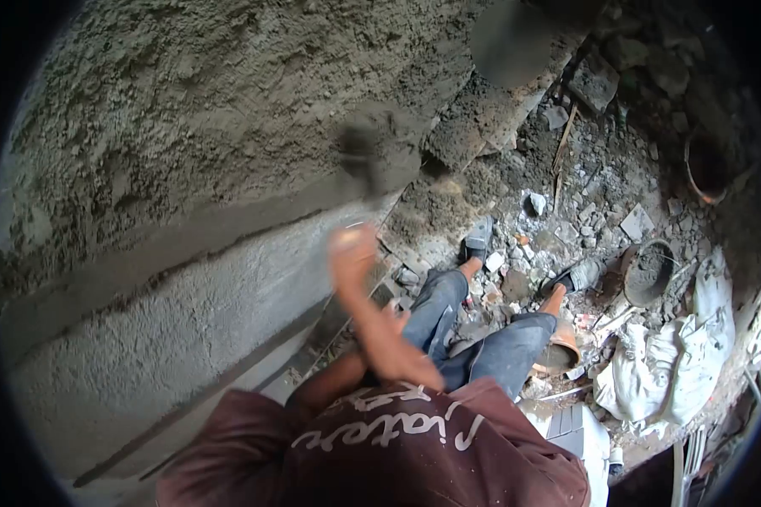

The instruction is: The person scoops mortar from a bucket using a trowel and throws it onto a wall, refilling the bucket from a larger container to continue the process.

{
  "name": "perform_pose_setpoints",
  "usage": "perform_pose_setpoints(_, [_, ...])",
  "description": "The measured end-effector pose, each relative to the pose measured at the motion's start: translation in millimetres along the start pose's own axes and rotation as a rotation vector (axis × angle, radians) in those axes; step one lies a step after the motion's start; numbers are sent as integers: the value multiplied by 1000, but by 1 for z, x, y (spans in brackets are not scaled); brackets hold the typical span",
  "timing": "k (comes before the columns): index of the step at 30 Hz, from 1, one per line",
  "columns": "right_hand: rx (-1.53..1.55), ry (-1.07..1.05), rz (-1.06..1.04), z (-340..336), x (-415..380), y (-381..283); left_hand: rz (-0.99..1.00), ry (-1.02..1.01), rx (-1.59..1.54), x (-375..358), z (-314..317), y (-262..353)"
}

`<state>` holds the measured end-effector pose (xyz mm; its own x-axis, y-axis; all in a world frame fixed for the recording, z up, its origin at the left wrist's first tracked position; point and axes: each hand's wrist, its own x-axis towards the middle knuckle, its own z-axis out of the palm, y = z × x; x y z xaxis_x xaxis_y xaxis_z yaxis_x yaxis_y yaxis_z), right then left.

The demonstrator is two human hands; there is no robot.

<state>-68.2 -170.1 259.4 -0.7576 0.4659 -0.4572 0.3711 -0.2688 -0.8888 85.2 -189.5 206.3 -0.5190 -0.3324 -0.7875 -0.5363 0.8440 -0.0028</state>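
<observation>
My right hand (353, 247) is closed round the handle of a trowel (360, 156), which is smeared by motion in front of the wall. Wet grey mortar (228, 93) with a rough surface covers the wall's upper part. Below a smoother dark band lies a paler grey strip (220, 296). My right forearm crosses over the left one. Only a little of my left hand (396, 318) shows behind it, close to my knee, and its fingers are too hidden to read.
Rubble and broken stones (583, 211) cover the ground round my feet. A bucket of grey mix (649, 272), another tub (560, 348) and white sacks (664, 363) lie to the right. A blurred grey shape (509, 42) hangs at the top.
</observation>
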Motion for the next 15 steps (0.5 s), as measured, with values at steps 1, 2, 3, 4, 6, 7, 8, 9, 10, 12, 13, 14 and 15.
perform_pose_setpoints(1, [70, -29, -19, 27, -21, -43, -28, -18, -3, 17, -3, -24])
perform_pose_setpoints(2, [286, -79, -40, 22, -27, -99, -75, -39, -13, 23, 0, -51])
perform_pose_setpoints(3, [489, -138, -32, 10, -40, -139, -112, -49, -19, 3, -25, -22])
perform_pose_setpoints(4, [462, -139, -7, -3, -47, -145, -122, -23, -29, 5, -20, -33])
perform_pose_setpoints(6, [315, -184, -27, -42, -15, -142, -27, -9, -9, 27, -2, -58])
perform_pose_setpoints(7, [147, -98, -58, -69, 7, -125, 3, -29, -8, 34, 4, -54])
perform_pose_setpoints(8, [-22, -3, -79, -104, 30, -92, 32, -1, 44, 41, 13, -54])
perform_pose_setpoints(9, [-256, 192, -249, -144, 56, -42, 79, 14, 104, 48, 19, -42])
perform_pose_setpoints(10, [-349, 186, -93, -202, 78, 6, 17, -30, 185, 56, 20, -24])
perform_pose_setpoints(12, [-575, 296, 171, -338, 103, 74, 113, -97, 80, 62, 20, 40])
perform_pose_setpoints(13, [-788, 521, 144, -401, 103, 106, 182, -100, 41, 51, 18, 89])
perform_pose_setpoints(14, [-788, 614, 93, -468, 102, 126, 233, -101, -15, 58, 31, 119])
perform_pose_setpoints(15, [-748, 772, 130, -517, 103, 110, 327, -118, 70, 103, 59, 119])
